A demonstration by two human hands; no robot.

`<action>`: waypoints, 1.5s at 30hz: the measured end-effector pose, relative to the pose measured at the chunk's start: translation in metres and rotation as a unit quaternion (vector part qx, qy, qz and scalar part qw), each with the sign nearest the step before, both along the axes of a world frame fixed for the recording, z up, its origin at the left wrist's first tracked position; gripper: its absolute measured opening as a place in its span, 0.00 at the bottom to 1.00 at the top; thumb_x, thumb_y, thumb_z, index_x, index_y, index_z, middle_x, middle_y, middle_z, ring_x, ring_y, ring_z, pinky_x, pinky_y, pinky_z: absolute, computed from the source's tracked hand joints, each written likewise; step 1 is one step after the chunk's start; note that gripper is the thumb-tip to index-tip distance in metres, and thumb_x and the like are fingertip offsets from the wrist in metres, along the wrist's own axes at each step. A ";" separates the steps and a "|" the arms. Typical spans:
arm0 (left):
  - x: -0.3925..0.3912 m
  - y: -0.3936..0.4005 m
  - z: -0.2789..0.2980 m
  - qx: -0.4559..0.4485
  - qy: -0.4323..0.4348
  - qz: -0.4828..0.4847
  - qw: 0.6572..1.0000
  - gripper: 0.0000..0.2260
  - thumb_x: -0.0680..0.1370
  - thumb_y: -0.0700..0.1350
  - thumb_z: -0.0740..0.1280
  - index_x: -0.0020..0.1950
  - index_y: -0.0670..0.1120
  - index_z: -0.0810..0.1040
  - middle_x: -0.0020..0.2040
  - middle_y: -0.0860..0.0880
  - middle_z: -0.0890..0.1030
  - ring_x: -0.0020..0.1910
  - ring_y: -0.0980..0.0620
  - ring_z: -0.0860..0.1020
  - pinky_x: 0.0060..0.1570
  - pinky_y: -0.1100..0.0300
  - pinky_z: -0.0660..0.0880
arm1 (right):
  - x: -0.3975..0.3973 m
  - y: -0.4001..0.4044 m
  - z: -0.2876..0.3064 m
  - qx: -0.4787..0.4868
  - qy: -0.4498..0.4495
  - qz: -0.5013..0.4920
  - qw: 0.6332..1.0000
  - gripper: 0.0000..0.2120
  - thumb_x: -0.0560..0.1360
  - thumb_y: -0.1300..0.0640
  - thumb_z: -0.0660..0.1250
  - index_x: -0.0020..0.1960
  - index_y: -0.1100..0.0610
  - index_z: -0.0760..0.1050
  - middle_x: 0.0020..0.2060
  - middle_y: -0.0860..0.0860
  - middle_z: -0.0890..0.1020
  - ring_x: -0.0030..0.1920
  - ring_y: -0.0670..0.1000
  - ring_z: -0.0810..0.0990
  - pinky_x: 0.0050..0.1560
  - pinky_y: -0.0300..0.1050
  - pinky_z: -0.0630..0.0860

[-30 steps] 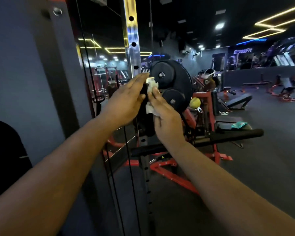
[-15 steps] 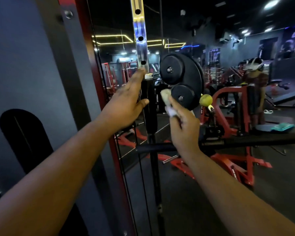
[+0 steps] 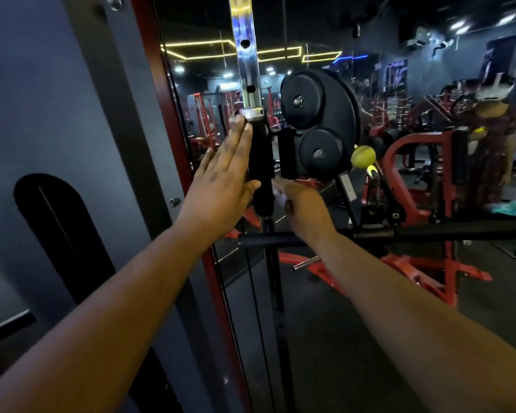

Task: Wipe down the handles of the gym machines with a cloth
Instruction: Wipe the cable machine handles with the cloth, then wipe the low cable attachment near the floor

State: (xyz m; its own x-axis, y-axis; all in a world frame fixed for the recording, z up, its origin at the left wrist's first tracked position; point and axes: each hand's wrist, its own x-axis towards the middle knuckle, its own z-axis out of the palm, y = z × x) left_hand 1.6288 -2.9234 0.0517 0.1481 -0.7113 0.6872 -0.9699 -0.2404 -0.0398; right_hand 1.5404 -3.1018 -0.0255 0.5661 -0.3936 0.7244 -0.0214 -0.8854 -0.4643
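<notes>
Left hand point(image 3: 221, 186) lies flat, fingers straight together, against the black handle point(image 3: 261, 165). At its 4 o'clock, right hand point(image 3: 303, 208) apparently pinches a blurred cloth point(image 3: 279, 198).

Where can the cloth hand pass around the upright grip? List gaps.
Free: right of the upright grip, low down, above the horizontal bar, where the right hand holds the cloth. Crowded: higher up, a narrow slot before the short pad and plates; left hand covers the left side.

Both arms reach forward; the left hand point(image 3: 221, 177) is flat with straight fingers, the right hand point(image 3: 303, 208) curled, pinching something pale.
</notes>
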 end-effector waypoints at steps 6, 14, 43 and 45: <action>-0.018 0.005 -0.023 0.050 0.034 0.084 0.995 0.44 0.82 0.50 0.67 0.83 0.53 0.33 0.82 0.56 0.32 0.79 0.60 0.38 0.82 0.47 0.46 | 0.010 0.010 -0.016 0.131 -0.007 0.065 0.989 0.22 0.78 0.68 0.61 0.67 0.52 0.81 0.60 0.50 0.84 0.62 0.49 0.81 0.63 0.39 0.75; -0.096 0.021 -0.089 0.019 0.157 0.194 0.968 0.40 0.83 0.54 0.66 0.84 0.52 0.41 0.85 0.54 0.43 0.82 0.49 0.54 0.78 0.45 0.61 | -0.055 0.041 -0.069 0.425 -0.091 0.258 0.863 0.12 0.84 0.57 0.64 0.65 0.52 0.81 0.58 0.50 0.85 0.56 0.47 0.84 0.51 0.46 0.83; -0.482 0.452 -0.229 -0.604 0.460 0.353 0.547 0.13 0.79 0.48 0.73 0.59 0.44 0.77 0.54 0.42 0.84 0.50 0.43 0.85 0.41 0.50 0.82 | -0.297 0.473 -0.154 0.142 0.341 0.676 0.638 0.08 0.80 0.45 0.68 0.48 0.49 0.78 0.41 0.50 0.83 0.43 0.51 0.83 0.43 0.48 0.79; -0.503 0.477 -0.239 -0.576 0.440 0.409 0.555 0.16 0.76 0.52 0.76 0.59 0.49 0.77 0.55 0.45 0.85 0.51 0.45 0.86 0.48 0.45 0.84 | -0.316 0.502 -0.154 0.162 0.362 0.692 0.603 0.05 0.80 0.49 0.69 0.55 0.45 0.78 0.48 0.45 0.84 0.49 0.44 0.83 0.45 0.37 0.79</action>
State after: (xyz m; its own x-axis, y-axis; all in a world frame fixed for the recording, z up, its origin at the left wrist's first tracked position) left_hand 1.1260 -2.4463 -0.1876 0.7368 0.6758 0.0217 -0.0398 0.0113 0.9991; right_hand 1.2241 -2.5994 -0.1799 0.6356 0.7653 0.1016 0.3333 -0.1532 -0.9303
